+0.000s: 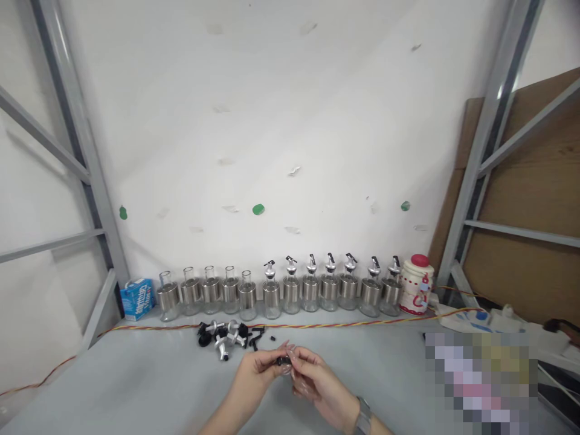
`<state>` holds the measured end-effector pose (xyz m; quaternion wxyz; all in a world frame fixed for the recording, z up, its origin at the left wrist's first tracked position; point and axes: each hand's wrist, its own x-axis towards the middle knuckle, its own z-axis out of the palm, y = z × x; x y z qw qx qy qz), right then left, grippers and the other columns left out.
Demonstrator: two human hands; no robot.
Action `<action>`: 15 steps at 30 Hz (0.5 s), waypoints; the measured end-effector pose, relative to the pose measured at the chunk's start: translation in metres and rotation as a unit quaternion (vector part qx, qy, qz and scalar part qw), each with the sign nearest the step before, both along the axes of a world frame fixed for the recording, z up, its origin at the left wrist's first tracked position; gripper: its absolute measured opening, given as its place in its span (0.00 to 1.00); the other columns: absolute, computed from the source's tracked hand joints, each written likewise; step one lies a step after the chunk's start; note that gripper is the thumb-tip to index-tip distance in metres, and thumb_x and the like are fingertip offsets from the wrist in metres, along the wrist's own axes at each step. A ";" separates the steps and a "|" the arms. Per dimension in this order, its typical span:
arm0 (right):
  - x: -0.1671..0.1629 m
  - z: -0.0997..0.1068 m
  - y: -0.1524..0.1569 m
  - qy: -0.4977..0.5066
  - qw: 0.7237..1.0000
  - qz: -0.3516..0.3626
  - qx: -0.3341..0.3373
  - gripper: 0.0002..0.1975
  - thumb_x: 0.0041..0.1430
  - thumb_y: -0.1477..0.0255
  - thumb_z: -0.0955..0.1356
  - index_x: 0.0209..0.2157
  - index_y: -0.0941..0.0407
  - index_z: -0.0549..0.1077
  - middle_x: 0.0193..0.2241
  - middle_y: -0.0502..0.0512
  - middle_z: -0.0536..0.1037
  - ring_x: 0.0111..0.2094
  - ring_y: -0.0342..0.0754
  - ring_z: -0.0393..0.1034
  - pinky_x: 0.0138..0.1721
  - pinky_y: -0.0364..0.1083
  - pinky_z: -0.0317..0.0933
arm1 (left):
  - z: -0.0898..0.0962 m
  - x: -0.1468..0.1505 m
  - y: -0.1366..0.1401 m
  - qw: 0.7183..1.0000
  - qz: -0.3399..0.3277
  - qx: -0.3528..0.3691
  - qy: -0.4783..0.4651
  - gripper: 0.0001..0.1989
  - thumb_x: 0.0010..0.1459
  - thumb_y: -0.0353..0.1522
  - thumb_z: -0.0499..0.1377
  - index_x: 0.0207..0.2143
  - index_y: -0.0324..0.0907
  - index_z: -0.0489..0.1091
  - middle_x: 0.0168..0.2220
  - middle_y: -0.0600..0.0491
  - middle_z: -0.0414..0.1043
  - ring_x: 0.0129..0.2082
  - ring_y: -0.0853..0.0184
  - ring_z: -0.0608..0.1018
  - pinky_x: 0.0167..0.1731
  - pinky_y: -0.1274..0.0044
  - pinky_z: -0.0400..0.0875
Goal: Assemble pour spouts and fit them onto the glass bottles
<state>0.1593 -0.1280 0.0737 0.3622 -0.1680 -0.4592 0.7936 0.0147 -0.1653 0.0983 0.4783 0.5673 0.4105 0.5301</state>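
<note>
Blue and white, a small carton stands near the far left corner of the bench; it carries bold white lettering that we cannot make out with certainty. Beside it, twelve glass bottles with plain metal sleeves line the far edge, and we can read no brand on any of them. The five on the left have open necks, while the seven on the right wear silver-and-black spouts. Next to the last bottle, towards the far right corner, sits a cream jar with a red lid; its bluish tag is too small to read. Near the right edge, a pixelated patch hides any print.

Midway along the near edge, we hold a small black part between both hands. The fingertips of our left hand pinch it from one side, and the thumb and fingers of our right hand pinch it from the other. Beyond our hands, towards the bottles and left of centre, lies a heap of loose silver and black pieces.
</note>
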 end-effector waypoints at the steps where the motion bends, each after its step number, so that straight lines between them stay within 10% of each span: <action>1: 0.000 0.000 0.000 0.000 1.000 -0.001 0.001 0.11 0.50 0.66 0.67 0.22 0.57 0.62 0.11 0.41 0.55 0.12 0.34 0.40 0.18 0.41 0.37 | 0.000 0.000 0.000 1.000 0.001 0.000 0.000 0.12 0.41 0.32 0.62 0.33 0.43 0.75 0.41 0.51 0.72 0.49 0.57 0.67 0.53 0.65 0.55; 15: -0.002 0.002 -0.003 -0.005 0.999 -0.028 -0.030 0.13 0.45 0.64 0.69 0.24 0.57 0.64 0.12 0.40 0.53 0.13 0.34 0.40 0.18 0.39 0.38 | 0.006 0.002 -0.005 0.999 -0.009 -0.033 -0.004 0.15 0.41 0.32 0.62 0.36 0.42 0.73 0.44 0.50 0.69 0.49 0.57 0.67 0.53 0.65 0.54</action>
